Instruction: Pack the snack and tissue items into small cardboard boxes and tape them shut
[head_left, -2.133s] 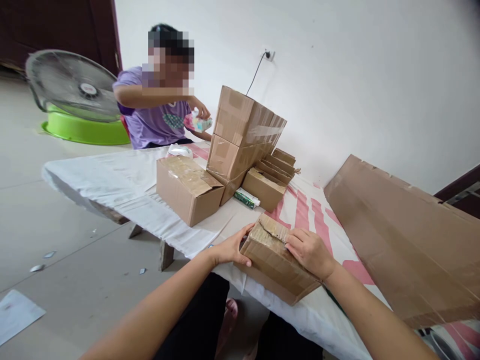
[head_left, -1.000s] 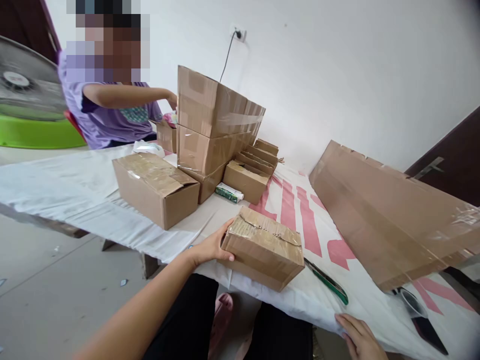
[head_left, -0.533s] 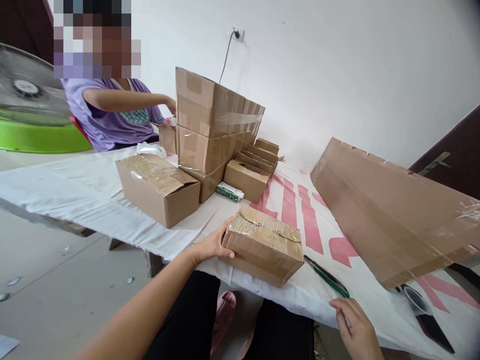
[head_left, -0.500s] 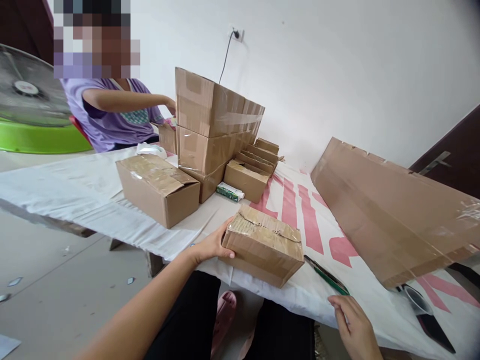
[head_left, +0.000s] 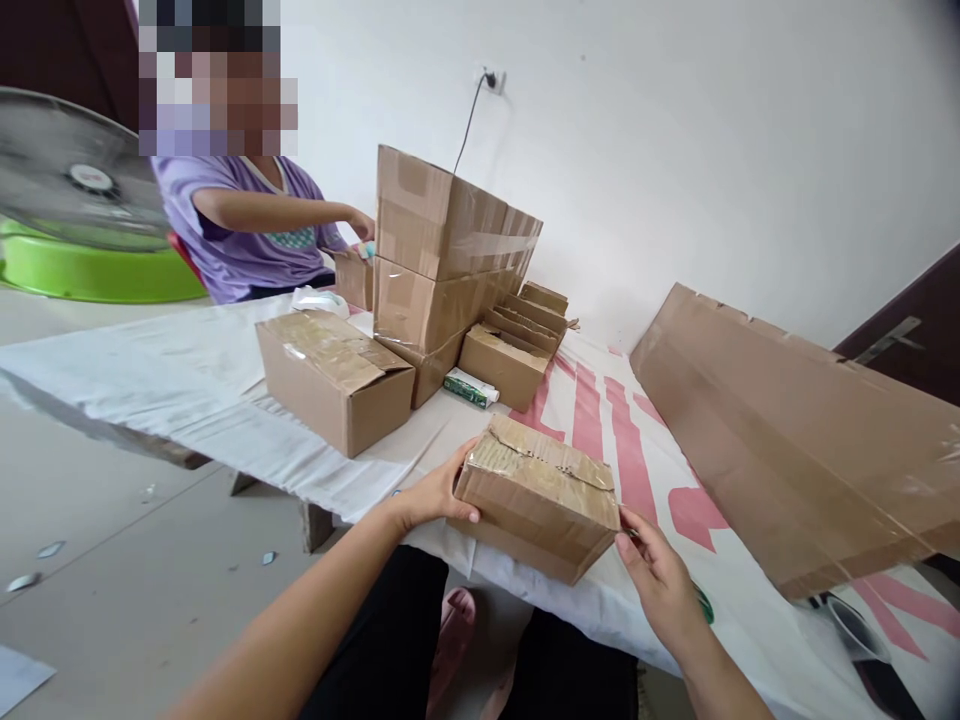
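Note:
A taped cardboard box (head_left: 534, 500) with a worn, uneven flap seam lies at the table's near edge. My left hand (head_left: 442, 492) is closed on its left end, the thumb on the near side. At the right corner, my right hand (head_left: 660, 565) has its thumb and fingertips against the box, with some fingers hidden. Beneath that hand, a green-handled tool (head_left: 703, 603) shows only in part. Just behind the box lies a small green and white carton (head_left: 466, 390).
Another closed box (head_left: 337, 385) sits left, beside stacked cartons (head_left: 412, 220). Open boxes (head_left: 502, 365) line the stack's right side. A large cardboard sheet (head_left: 787, 440) leans at right, near a tape roll (head_left: 847, 625). Across the table sits a person (head_left: 247, 225) by a fan (head_left: 90, 180).
My right hand has moved up and left from the table edge to the box's right corner, covering most of the green-handled tool. My left hand keeps its hold. The view has shifted slightly.

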